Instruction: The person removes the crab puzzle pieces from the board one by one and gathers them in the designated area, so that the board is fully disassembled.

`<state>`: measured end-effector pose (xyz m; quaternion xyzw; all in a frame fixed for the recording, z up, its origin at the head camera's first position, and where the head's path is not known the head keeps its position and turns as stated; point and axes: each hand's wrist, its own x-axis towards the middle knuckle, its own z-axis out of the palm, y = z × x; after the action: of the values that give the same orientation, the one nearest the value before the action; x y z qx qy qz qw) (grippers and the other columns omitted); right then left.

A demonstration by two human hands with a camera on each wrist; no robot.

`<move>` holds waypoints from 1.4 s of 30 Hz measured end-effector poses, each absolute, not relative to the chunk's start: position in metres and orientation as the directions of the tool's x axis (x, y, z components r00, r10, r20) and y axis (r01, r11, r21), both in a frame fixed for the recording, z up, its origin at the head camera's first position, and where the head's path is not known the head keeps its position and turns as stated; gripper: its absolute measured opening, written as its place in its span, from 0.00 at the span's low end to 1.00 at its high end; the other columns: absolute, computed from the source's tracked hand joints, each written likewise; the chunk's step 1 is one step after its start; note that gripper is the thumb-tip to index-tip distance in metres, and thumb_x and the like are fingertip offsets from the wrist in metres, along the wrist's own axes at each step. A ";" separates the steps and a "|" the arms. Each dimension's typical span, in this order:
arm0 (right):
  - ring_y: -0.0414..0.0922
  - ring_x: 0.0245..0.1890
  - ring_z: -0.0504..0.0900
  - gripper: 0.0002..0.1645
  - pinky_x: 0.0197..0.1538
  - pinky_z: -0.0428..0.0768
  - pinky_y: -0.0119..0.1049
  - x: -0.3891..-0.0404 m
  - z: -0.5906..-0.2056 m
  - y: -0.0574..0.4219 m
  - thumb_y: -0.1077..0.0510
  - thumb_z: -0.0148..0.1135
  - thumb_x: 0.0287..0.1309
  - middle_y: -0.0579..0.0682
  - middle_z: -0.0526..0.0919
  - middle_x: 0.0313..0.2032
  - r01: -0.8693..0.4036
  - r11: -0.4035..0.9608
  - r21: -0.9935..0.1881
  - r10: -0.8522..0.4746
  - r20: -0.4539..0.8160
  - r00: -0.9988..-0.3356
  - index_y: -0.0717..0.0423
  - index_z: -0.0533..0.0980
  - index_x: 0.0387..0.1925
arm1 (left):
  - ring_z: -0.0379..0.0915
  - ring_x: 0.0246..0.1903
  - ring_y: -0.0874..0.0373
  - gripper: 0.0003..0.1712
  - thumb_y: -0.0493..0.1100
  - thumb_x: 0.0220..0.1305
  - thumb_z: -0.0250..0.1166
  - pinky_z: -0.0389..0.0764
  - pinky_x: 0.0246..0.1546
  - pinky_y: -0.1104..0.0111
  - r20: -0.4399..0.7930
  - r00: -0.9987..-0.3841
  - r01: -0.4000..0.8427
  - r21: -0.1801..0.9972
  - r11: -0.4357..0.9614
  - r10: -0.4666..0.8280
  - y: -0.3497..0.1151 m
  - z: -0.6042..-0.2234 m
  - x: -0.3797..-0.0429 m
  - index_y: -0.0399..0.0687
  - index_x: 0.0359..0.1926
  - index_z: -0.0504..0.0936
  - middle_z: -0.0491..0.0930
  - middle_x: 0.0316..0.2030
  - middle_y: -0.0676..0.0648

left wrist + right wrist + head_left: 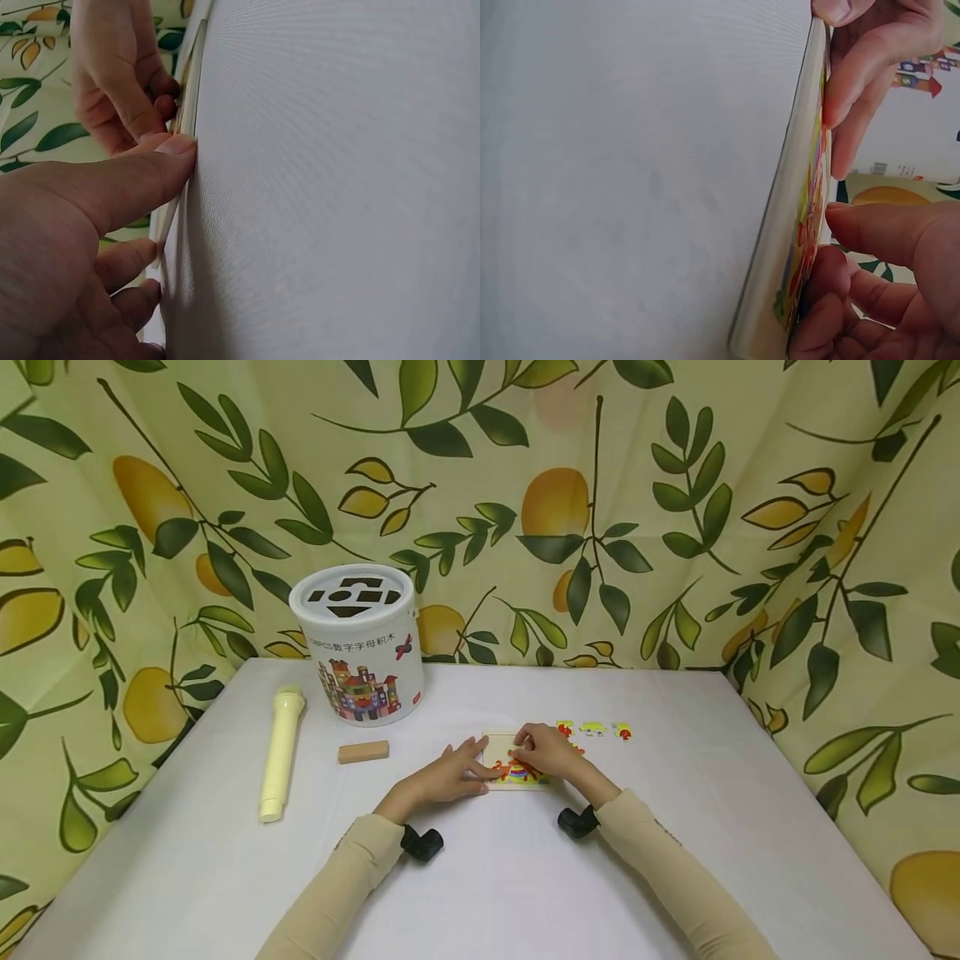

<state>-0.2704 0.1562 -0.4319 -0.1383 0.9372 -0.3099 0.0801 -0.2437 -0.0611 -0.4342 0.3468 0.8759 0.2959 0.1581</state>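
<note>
A small square jigsaw puzzle board (pixel 500 745) with a pale frame lies on the table, its near part filled with brightly coloured picture pieces (pixel 808 217). My left hand (pixel 448 774) lies at its left side with fingers spread. In the left wrist view its thumb (pixel 142 184) meets the near edge of the frame; the index finger reaches over onto the picture. My right hand (pixel 550 750) is over the board's right part, fingers bent, thumb and index tips at a small orange-red puzzle piece (pixel 513 754). The palm and other fingers partly cover the board.
Several loose puzzle pieces (pixel 593 728) lie behind and right of the right hand. To the left are a wooden block (pixel 363 752), a cream microphone-shaped stick (pixel 280 760) and a white lidded bucket (pixel 371 672). A leaf-patterned curtain (pixel 480 527) hangs behind the white table (pixel 495 877).
</note>
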 end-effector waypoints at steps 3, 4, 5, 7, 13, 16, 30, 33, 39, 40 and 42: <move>0.41 0.21 0.66 0.09 0.25 0.64 0.30 -0.269 -0.435 0.157 0.58 0.61 0.54 0.48 0.70 0.22 -0.195 0.772 -0.605 -0.303 -0.081 -0.949 0.59 0.75 0.37 | 0.34 0.71 0.41 0.20 0.45 0.63 0.58 0.37 0.65 0.39 -0.084 -0.711 0.509 0.625 0.592 0.699 -0.061 -0.436 -0.243 0.56 0.57 0.76 0.46 0.71 0.40; 0.41 0.21 0.66 0.10 0.25 0.64 0.30 -0.269 -0.435 0.157 0.58 0.62 0.54 0.48 0.70 0.22 -0.186 0.772 -0.607 -0.299 -0.089 -0.950 0.59 0.75 0.37 | 0.34 0.71 0.41 0.20 0.45 0.63 0.58 0.37 0.65 0.40 -0.085 -0.710 0.508 0.625 0.593 0.699 -0.061 -0.437 -0.243 0.56 0.57 0.76 0.46 0.71 0.40; 0.41 0.22 0.66 0.10 0.25 0.65 0.30 -0.268 -0.436 0.157 0.58 0.62 0.54 0.48 0.70 0.22 -0.181 0.772 -0.609 -0.297 -0.095 -0.950 0.59 0.75 0.37 | 0.34 0.71 0.41 0.20 0.45 0.63 0.58 0.37 0.65 0.40 -0.088 -0.710 0.507 0.624 0.594 0.698 -0.061 -0.437 -0.242 0.56 0.57 0.76 0.46 0.71 0.40; 0.41 0.23 0.67 0.11 0.26 0.65 0.30 -0.268 -0.437 0.158 0.58 0.62 0.54 0.48 0.69 0.23 -0.173 0.769 -0.616 -0.295 -0.101 -0.950 0.58 0.74 0.38 | 0.34 0.71 0.41 0.20 0.45 0.63 0.58 0.37 0.65 0.40 -0.095 -0.712 0.502 0.625 0.598 0.696 -0.061 -0.438 -0.242 0.56 0.57 0.76 0.46 0.71 0.40; 0.42 0.25 0.68 0.12 0.27 0.66 0.30 -0.267 -0.438 0.159 0.58 0.64 0.53 0.49 0.71 0.25 -0.193 0.747 -0.636 -0.312 -0.078 -0.947 0.58 0.72 0.38 | 0.34 0.71 0.41 0.20 0.44 0.63 0.58 0.36 0.65 0.40 -0.098 -0.714 0.493 0.633 0.597 0.693 -0.060 -0.437 -0.242 0.56 0.57 0.76 0.46 0.71 0.40; 0.43 0.28 0.69 0.13 0.31 0.68 0.31 -0.267 -0.437 0.159 0.57 0.64 0.53 0.50 0.73 0.28 -0.203 0.747 -0.634 -0.314 -0.067 -0.947 0.58 0.73 0.37 | 0.34 0.71 0.42 0.20 0.44 0.63 0.59 0.36 0.65 0.40 -0.102 -0.718 0.491 0.627 0.605 0.688 -0.060 -0.437 -0.241 0.57 0.57 0.76 0.46 0.71 0.40; 0.44 0.28 0.71 0.09 0.30 0.69 0.31 -0.270 -0.432 0.168 0.60 0.61 0.55 0.52 0.75 0.29 -0.187 0.688 -0.701 -0.319 -0.061 -0.946 0.57 0.74 0.38 | 0.33 0.71 0.42 0.20 0.45 0.63 0.58 0.36 0.66 0.41 -0.122 -0.713 0.485 0.625 0.612 0.690 -0.061 -0.436 -0.246 0.57 0.57 0.76 0.45 0.71 0.41; 0.44 0.27 0.70 0.07 0.29 0.69 0.31 -0.276 -0.429 0.171 0.62 0.59 0.57 0.53 0.76 0.29 -0.162 0.662 -0.732 -0.316 -0.077 -0.946 0.57 0.75 0.39 | 0.34 0.71 0.41 0.20 0.44 0.63 0.58 0.36 0.65 0.40 -0.106 -0.713 0.499 0.618 0.607 0.693 -0.060 -0.432 -0.250 0.57 0.57 0.75 0.46 0.71 0.40; 0.45 0.28 0.69 0.08 0.28 0.67 0.30 -0.286 -0.427 0.176 0.60 0.58 0.59 0.52 0.76 0.30 -0.075 0.618 -0.782 -0.281 -0.130 -0.951 0.57 0.77 0.41 | 0.33 0.71 0.43 0.20 0.45 0.63 0.58 0.36 0.66 0.42 -0.114 -0.723 0.495 0.603 0.625 0.682 -0.061 -0.428 -0.254 0.57 0.57 0.75 0.46 0.71 0.41; 0.45 0.29 0.69 0.09 0.29 0.67 0.30 -0.287 -0.427 0.177 0.60 0.58 0.59 0.52 0.76 0.30 -0.055 0.611 -0.789 -0.268 -0.141 -0.953 0.57 0.77 0.41 | 0.33 0.71 0.43 0.20 0.45 0.63 0.58 0.36 0.66 0.42 -0.118 -0.722 0.492 0.605 0.626 0.682 -0.061 -0.428 -0.254 0.57 0.57 0.75 0.46 0.71 0.41; 0.45 0.30 0.70 0.10 0.30 0.67 0.30 -0.287 -0.428 0.178 0.58 0.59 0.58 0.51 0.77 0.31 -0.018 0.599 -0.800 -0.242 -0.160 -0.957 0.56 0.78 0.41 | 0.32 0.71 0.43 0.20 0.45 0.64 0.58 0.36 0.66 0.42 -0.125 -0.719 0.490 0.606 0.626 0.683 -0.061 -0.429 -0.253 0.57 0.57 0.75 0.45 0.71 0.41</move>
<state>-0.2873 0.1783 -0.4284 -0.0735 0.8852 -0.4414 0.1270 -0.2530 -0.0610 -0.4291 0.3315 0.8847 0.2774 0.1745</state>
